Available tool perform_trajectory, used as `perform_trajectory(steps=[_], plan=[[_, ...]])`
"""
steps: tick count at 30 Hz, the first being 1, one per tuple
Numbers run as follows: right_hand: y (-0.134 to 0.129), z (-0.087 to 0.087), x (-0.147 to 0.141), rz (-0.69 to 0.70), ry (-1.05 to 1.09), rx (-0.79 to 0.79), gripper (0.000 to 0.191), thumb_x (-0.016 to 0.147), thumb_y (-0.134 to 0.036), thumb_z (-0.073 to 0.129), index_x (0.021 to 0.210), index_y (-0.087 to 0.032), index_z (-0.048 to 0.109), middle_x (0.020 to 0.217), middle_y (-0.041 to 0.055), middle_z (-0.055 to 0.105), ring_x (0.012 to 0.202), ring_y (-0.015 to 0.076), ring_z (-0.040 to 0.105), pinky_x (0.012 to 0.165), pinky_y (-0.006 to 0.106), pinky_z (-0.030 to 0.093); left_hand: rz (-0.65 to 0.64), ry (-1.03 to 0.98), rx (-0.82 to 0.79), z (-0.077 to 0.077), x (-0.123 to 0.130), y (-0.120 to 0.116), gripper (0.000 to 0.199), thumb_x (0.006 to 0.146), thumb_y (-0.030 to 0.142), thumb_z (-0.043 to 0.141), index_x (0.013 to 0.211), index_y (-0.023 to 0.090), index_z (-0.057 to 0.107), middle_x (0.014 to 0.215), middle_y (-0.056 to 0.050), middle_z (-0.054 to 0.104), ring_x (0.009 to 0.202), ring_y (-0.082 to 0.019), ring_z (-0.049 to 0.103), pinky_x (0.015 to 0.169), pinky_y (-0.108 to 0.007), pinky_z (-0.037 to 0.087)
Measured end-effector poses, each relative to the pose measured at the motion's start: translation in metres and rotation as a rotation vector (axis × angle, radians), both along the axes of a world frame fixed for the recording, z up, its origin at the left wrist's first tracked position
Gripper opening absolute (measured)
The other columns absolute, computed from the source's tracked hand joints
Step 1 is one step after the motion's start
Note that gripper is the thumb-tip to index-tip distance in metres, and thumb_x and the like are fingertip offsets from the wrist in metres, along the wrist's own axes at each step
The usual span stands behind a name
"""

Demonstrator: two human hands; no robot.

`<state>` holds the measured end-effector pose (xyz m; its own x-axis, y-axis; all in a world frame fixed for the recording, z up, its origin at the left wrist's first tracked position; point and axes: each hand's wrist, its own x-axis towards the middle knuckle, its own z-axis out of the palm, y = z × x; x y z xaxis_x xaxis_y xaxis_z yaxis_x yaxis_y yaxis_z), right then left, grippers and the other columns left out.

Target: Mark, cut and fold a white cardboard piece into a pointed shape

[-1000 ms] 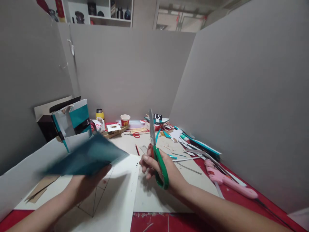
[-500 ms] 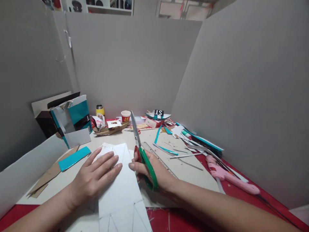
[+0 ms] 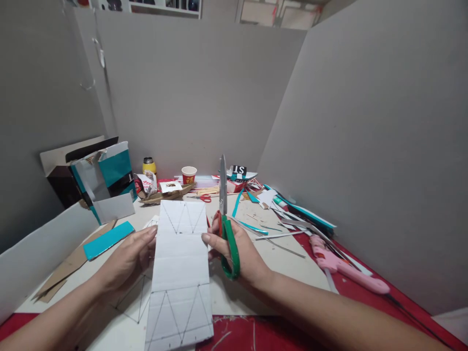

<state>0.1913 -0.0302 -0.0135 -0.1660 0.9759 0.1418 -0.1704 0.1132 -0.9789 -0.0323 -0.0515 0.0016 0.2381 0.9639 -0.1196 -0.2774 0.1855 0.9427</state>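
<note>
A white card strip (image 3: 181, 265) with pencilled zigzag lines near both ends is raised between my hands. Along its left edge, my left hand (image 3: 129, 256) grips it, fingers partly hidden behind. My right hand (image 3: 234, 248) pinches the card's right edge with the thumb and also holds the scissors (image 3: 224, 195), green and red handled, blades closed and pointing up. Beneath the card lies a white board (image 3: 278, 287), with more pencil lines to the left of the strip.
A pink glue gun (image 3: 347, 268) lies at the right on red cloth. Teal and white offcuts (image 3: 303, 212) are heaped behind it. At the back stand a paper cup (image 3: 189, 175) and a yellow bottle (image 3: 149, 165). A teal box (image 3: 117, 168) is at the left.
The card has been lifted and turned upright, showing its far-end zigzag. My left hand has moved from on top of it to its left edge. The scissors have swung right, more vertical.
</note>
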Motion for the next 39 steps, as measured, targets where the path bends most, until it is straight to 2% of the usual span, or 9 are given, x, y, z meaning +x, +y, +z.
perform_trajectory(steps=[4, 6, 9, 12, 19, 23, 26, 33, 39], plan=[[0.001, -0.001, 0.001, -0.002, -0.027, 0.011, 0.032, 0.070, -0.029, 0.077, 0.077, -0.021, 0.047, 0.070, -0.0067, 0.055, 0.050, 0.0092, 0.056, 0.046, 0.022, 0.050, 0.002, -0.062, -0.049, -0.005, 0.003, -0.004, 0.027, 0.088, 0.044, 0.063, 0.099, 0.021, 0.072, 0.081, -0.003, 0.075, 0.063, -0.013, 0.064, 0.057, -0.020, 0.048], [0.000, 0.000, 0.000, -0.003, -0.030, 0.006, 0.033, 0.070, -0.029, 0.078, 0.076, -0.021, 0.047, 0.070, -0.0069, 0.055, 0.049, 0.0091, 0.056, 0.047, 0.022, 0.049, -0.021, -0.056, -0.027, -0.007, 0.004, -0.005, 0.023, 0.087, 0.040, 0.066, 0.094, 0.019, 0.073, 0.076, -0.002, 0.073, 0.060, -0.012, 0.062, 0.056, -0.019, 0.047], [-0.003, 0.000, -0.004, 0.025, -0.019, -0.019, 0.034, 0.069, -0.032, 0.079, 0.077, -0.021, 0.047, 0.070, -0.0068, 0.054, 0.051, 0.0091, 0.055, 0.048, 0.023, 0.051, -0.116, -0.023, -0.027, -0.008, 0.004, -0.006, 0.021, 0.084, 0.028, 0.071, 0.102, 0.017, 0.072, 0.082, -0.006, 0.076, 0.070, -0.017, 0.068, 0.069, -0.027, 0.052], [-0.004, 0.001, -0.005, 0.048, 0.003, -0.042, 0.035, 0.068, -0.035, 0.080, 0.077, -0.021, 0.049, 0.073, -0.0061, 0.053, 0.055, 0.0099, 0.054, 0.049, 0.024, 0.054, -0.197, 0.009, -0.037, -0.007, 0.002, -0.006, 0.029, 0.085, 0.028, 0.069, 0.112, 0.016, 0.071, 0.093, -0.011, 0.077, 0.082, -0.024, 0.071, 0.080, -0.035, 0.053], [0.008, 0.015, 0.009, 0.014, 0.059, -0.023, 0.036, 0.074, -0.043, 0.077, 0.079, -0.022, 0.048, 0.070, -0.0041, 0.055, 0.059, 0.0114, 0.056, 0.046, 0.022, 0.054, -0.237, 0.129, -0.056, 0.000, -0.005, -0.008, 0.030, 0.081, 0.030, 0.072, 0.109, 0.019, 0.074, 0.095, -0.011, 0.078, 0.076, -0.024, 0.073, 0.070, -0.032, 0.055], [0.008, 0.015, 0.013, 0.051, 0.033, 0.000, 0.040, 0.068, -0.040, 0.082, 0.077, -0.022, 0.047, 0.068, -0.0039, 0.057, 0.061, 0.0138, 0.059, 0.046, 0.024, 0.055, -0.228, 0.152, -0.061, -0.001, -0.004, -0.008, 0.030, 0.080, 0.031, 0.073, 0.108, 0.020, 0.074, 0.094, -0.011, 0.078, 0.076, -0.024, 0.073, 0.069, -0.031, 0.056], [0.005, 0.014, 0.013, 0.038, 0.013, 0.000, 0.042, 0.064, -0.038, 0.084, 0.078, -0.022, 0.048, 0.069, -0.0058, 0.053, 0.057, 0.0114, 0.056, 0.045, 0.024, 0.055, -0.247, 0.167, -0.073, -0.003, -0.003, -0.008, 0.030, 0.079, 0.031, 0.073, 0.107, 0.019, 0.075, 0.092, -0.011, 0.078, 0.076, -0.023, 0.073, 0.068, -0.030, 0.056], [0.003, 0.017, 0.014, 0.044, -0.108, 0.023, 0.040, 0.065, -0.038, 0.081, 0.076, -0.022, 0.047, 0.065, -0.0058, 0.055, 0.048, 0.0093, 0.050, 0.038, 0.022, 0.046, -0.256, 0.200, -0.131, -0.001, -0.004, -0.008, 0.030, 0.077, 0.028, 0.074, 0.105, 0.018, 0.076, 0.085, -0.010, 0.078, 0.068, -0.021, 0.073, 0.060, -0.027, 0.056], [0.013, 0.025, 0.019, -0.119, -0.053, 0.064, 0.036, 0.064, -0.033, 0.080, 0.079, -0.022, 0.049, 0.062, -0.0075, 0.054, 0.045, 0.0084, 0.050, 0.040, 0.022, 0.044, -0.359, 0.229, -0.172, 0.000, -0.008, -0.008, 0.036, 0.076, 0.032, 0.075, 0.109, 0.019, 0.074, 0.091, -0.011, 0.078, 0.074, -0.024, 0.073, 0.064, -0.030, 0.057]])
